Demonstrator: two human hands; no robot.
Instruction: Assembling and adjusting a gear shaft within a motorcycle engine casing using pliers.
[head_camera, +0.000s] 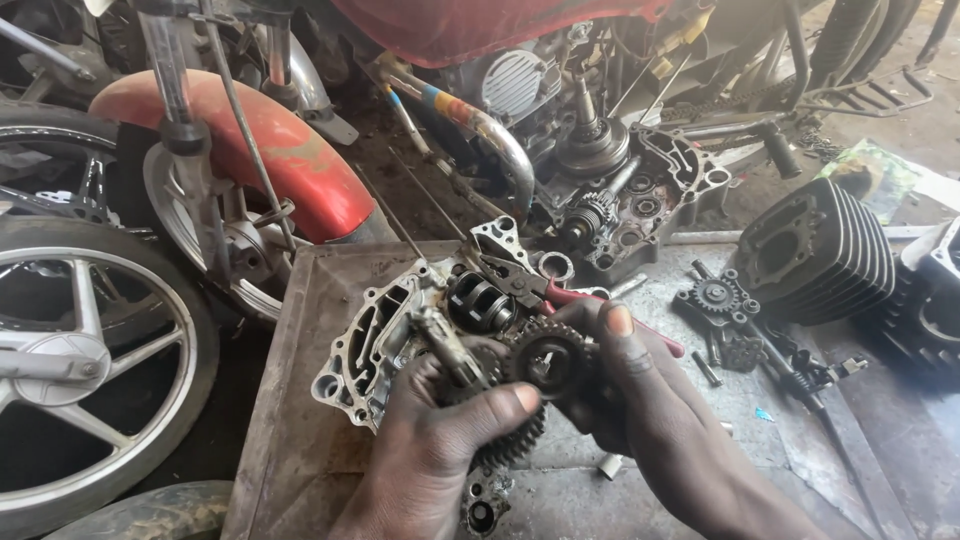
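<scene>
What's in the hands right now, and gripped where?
Both hands grip a greasy gear cluster over the engine case half. Left hand pinches its lower-left toothed edge; right hand holds its right side, thumb on top.

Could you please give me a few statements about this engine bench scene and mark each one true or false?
1. Both hands, left and right, grip a cluster of gears. True.
2. The pliers have blue handles. False: the handles are red.
3. The crankcase half lies on a metal tray. True.
4. The finned cylinder sits left of the hands. False: it sits to the right.
5. The mudguard over the wheel is red. True.
</scene>
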